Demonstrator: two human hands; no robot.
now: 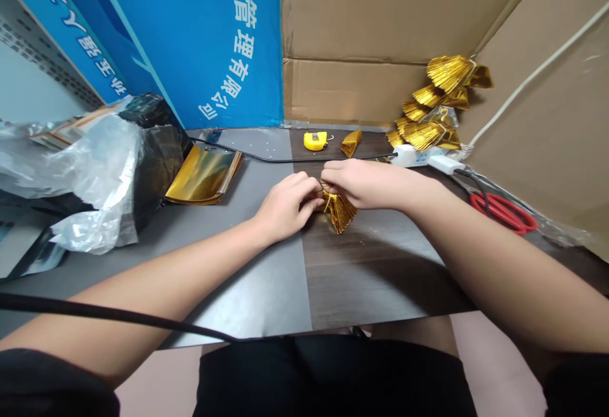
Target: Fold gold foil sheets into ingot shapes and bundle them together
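Both hands meet near the middle of the tabletop (371, 271), a smooth surface that is matte grey on the left and dark wood-grain on the right. The left hand (285, 204) and the right hand (361, 185) pinch, fingertips closed together, the narrow top of a pleated, fan-shaped bundle of shiny gold foil (340, 212). Its crinkled wide end splays down onto the wood-grain part.

Toward the far edge lie a small rounded yellow tape measure (315, 141) and a folded wedge of gold foil (351, 143), just beside each other. A flat stack of glossy gold foil sheets (204, 176) rests toward the far left, next to a crumpled black plastic bag (155, 134) and wrinkled clear plastic film (85, 169). In the far right corner a heap of ribbed gold foil fans (438, 103) leans against the cardboard wall (380, 23), above a white power strip (413, 155). Red-handled scissors (504, 212) lie along the right edge.
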